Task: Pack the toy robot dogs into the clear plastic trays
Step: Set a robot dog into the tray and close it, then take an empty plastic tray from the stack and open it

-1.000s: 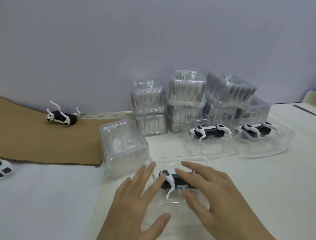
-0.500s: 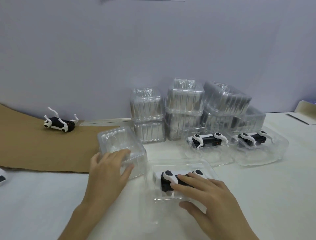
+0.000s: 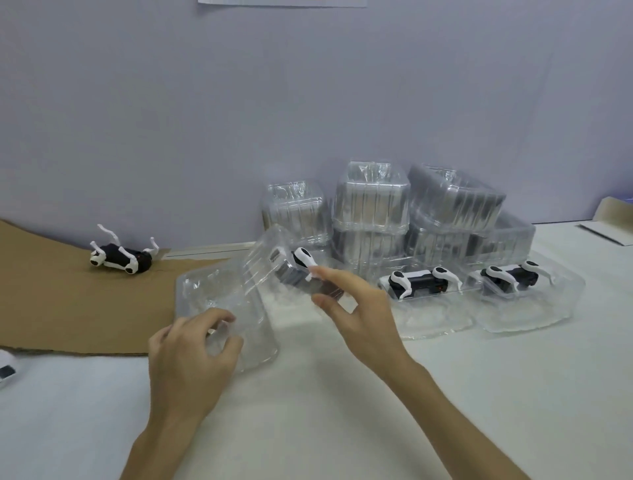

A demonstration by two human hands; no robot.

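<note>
My right hand (image 3: 359, 308) pinches the toy robot dog (image 3: 303, 260) by its dark body, long axis 10 to 4 o'clock, its 10 o'clock end meeting the raised rim of the tilted clear tray (image 3: 253, 298), which my left hand (image 3: 191, 359) grips at 7 o'clock.

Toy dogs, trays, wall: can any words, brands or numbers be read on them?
None can be read.
The dogs show only tiny red marks, too small to tell as letters.
The clear trays and the paper at the picture's top edge show no print.
</note>
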